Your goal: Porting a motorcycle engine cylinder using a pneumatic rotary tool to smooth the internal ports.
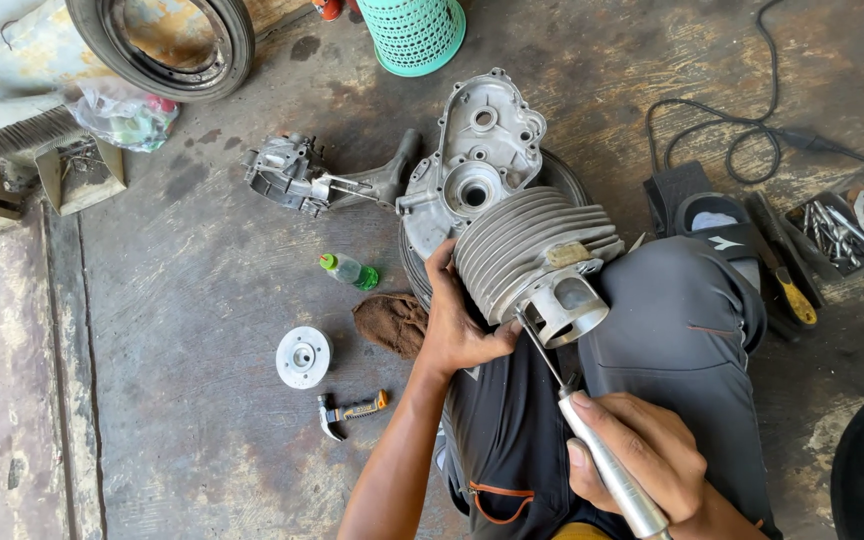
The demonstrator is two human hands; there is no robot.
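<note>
A finned grey engine cylinder (532, 250) rests on my lap, its open sleeve end (567, 305) facing me. My left hand (457, 320) grips the cylinder's left side by the fins. My right hand (642, 460) is closed around a slim silver rotary tool (607, 470). The tool's thin shaft (542, 350) reaches up to the rim of the sleeve opening. My legs in dark grey trousers (682, 340) lie under the cylinder.
An aluminium crankcase cover (472, 150) lies beyond the cylinder, with another engine casing (297, 175) to its left. On the concrete floor sit a small green bottle (350, 270), a brown rag (392, 322), a white disc (304, 355), a small hammer (352, 410), a tyre (162, 40), a teal basket (412, 30) and a tray of bolts (847, 225).
</note>
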